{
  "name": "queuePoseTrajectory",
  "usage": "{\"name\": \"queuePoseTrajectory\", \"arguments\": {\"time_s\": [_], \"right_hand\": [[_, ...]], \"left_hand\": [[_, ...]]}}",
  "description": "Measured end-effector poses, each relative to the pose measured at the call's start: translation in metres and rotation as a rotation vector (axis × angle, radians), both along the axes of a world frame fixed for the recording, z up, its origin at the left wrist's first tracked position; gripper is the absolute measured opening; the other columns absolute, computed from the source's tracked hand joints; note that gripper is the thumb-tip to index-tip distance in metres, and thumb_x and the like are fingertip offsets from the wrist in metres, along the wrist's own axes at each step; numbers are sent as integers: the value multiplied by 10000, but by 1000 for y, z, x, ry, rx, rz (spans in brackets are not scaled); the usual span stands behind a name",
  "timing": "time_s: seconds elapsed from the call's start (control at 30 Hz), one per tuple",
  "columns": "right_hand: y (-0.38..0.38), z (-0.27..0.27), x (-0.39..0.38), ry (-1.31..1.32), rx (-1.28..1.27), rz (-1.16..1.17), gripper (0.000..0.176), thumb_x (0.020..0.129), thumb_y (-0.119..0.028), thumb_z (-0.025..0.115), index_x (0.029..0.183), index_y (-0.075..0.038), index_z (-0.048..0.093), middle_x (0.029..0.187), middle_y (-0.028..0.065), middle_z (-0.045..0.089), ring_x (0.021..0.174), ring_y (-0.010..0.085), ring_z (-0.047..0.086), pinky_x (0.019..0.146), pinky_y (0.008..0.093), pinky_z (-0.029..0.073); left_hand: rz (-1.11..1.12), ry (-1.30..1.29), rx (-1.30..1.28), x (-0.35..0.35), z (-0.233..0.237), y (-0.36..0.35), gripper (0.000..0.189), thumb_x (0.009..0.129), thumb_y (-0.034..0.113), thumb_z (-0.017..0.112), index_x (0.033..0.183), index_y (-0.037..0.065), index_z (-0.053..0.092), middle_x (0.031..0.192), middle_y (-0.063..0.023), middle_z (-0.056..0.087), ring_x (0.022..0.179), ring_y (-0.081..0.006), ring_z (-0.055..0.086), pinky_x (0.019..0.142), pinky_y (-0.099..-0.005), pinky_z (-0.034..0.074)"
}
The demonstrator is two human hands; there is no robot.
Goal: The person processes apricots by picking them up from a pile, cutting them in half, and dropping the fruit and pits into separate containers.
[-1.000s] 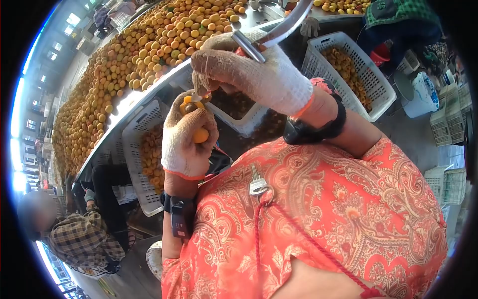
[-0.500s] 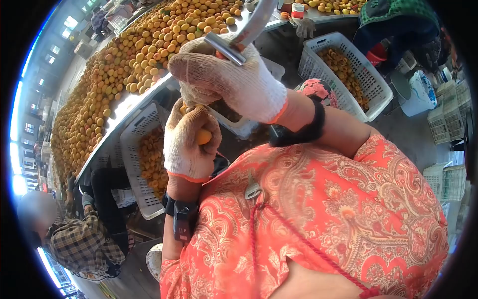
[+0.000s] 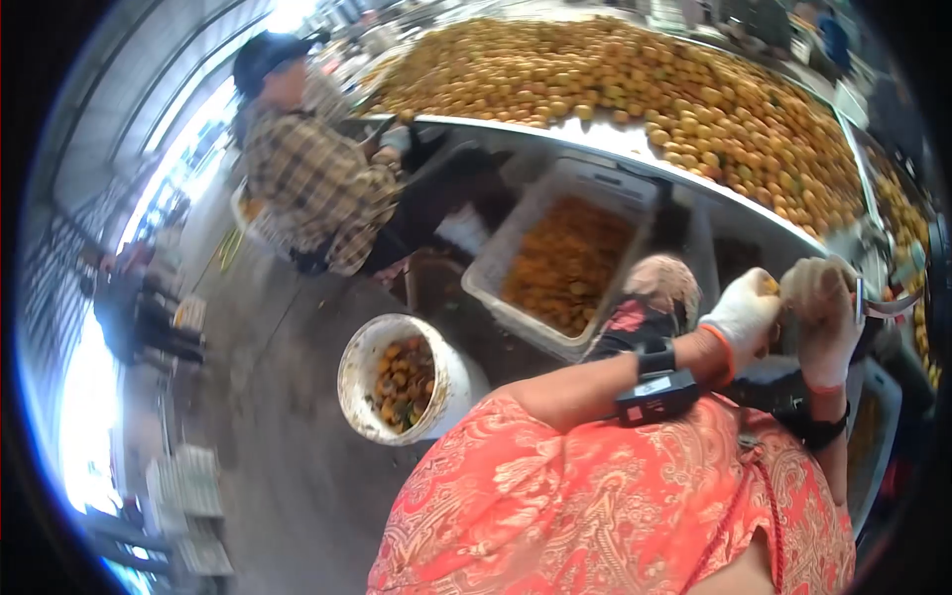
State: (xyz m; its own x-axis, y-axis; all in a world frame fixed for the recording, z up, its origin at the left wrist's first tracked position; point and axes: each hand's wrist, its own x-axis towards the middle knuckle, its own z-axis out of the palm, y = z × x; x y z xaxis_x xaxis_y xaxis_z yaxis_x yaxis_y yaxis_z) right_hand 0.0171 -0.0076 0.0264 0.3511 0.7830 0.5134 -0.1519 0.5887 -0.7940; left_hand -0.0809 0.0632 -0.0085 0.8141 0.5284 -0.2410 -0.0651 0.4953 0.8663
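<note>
Both my hands wear white knit gloves with soiled fingers and are close together at the right. My left hand [image 3: 746, 315] is closed, with an orange bit of apricot [image 3: 771, 286] showing at its fingers. Beside it, my right hand [image 3: 821, 309] is closed on a curved metal tool [image 3: 891, 306], whose short tube lies against the back of the glove. The tool's working end is hidden. Just beyond the hands runs a long table edge [image 3: 714, 176] with a heap of whole apricots [image 3: 734, 134]. Below the table stands a white crate [image 3: 482, 285] of apricot halves.
A white bucket [image 3: 458, 382] holding fruit pieces stands on the floor to my left. A person in a checked shirt [image 3: 315, 183] sits at the table farther left. Another person [image 3: 139, 302] is at the far left, near stacked crates [image 3: 188, 486].
My view has swung left, bringing the bucket and the seated person closer to the middle. My hands now appear farther right and stay close together, the tool still in my right hand.
</note>
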Motion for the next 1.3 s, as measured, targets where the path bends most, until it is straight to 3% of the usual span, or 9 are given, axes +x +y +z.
{"name": "queuePoseTrajectory", "arguments": {"time_s": [0.37,0.47,0.53,0.6,0.67,0.8,0.87,0.97,1.3], "right_hand": [[25,20,-11,490,-238,-239,309,1040,-296,469,784,-129,426,669,-20,321,618,130,362,594,298,334],[22,9,7,402,-142,256,255,1040,-294,477,859,-116,452,682,-13,332,640,128,387,592,294,339],[21,6,-10,92,-97,157,241,1045,-300,475,898,-110,461,690,-8,333,639,127,388,589,292,343],[23,22,-51,270,-243,-492,244,1052,-285,462,882,-111,464,689,-9,333,639,129,385,580,287,342],[23,6,-8,155,-78,195,251,1054,-287,459,876,-111,465,693,-12,323,634,123,376,559,281,324],[25,30,-35,452,-258,-275,305,1053,-288,459,793,-129,446,646,-36,297,572,101,330,525,275,286],[24,17,-2,479,-148,293,380,1051,-286,458,700,-153,397,583,-66,257,506,82,264,502,275,253],[29,7,9,640,-151,447,428,1047,-281,460,647,-169,359,538,-80,225,465,79,212,484,275,236],[23,8,8,621,-118,197,451,1043,-304,479,628,-182,352,530,-74,218,451,75,199,469,276,213]], "left_hand": [[5,-200,-52,-38,5,15,223,863,73,556,1079,52,502,718,-54,512,507,-157,513,367,-289,356],[-30,-217,-40,-39,3,18,237,851,62,559,1081,52,501,704,-57,515,503,-164,523,365,-292,361],[-9,-105,-3,-37,5,17,249,843,53,560,1086,54,500,678,-63,515,489,-168,523,365,-296,365],[2,-132,-31,-33,1,15,248,846,49,559,1087,54,501,663,-63,509,481,-169,517,365,-297,363],[16,-159,-57,-32,-3,14,247,849,46,558,1089,54,502,647,-63,503,473,-169,511,366,-298,360],[-40,-198,-37,-39,0,10,227,868,46,554,1087,57,496,683,-61,507,480,-166,505,367,-298,352],[-58,-188,-23,-40,1,9,217,877,50,549,1086,60,494,698,-58,509,482,-165,503,367,-296,349],[-83,-225,-41,-37,1,9,201,887,74,546,1081,67,494,722,-54,514,484,-155,496,370,-294,342],[-52,-155,-10,-38,11,15,195,946,221,619,1045,94,509,640,-25,501,477,-127,500,378,-258,321]]}}
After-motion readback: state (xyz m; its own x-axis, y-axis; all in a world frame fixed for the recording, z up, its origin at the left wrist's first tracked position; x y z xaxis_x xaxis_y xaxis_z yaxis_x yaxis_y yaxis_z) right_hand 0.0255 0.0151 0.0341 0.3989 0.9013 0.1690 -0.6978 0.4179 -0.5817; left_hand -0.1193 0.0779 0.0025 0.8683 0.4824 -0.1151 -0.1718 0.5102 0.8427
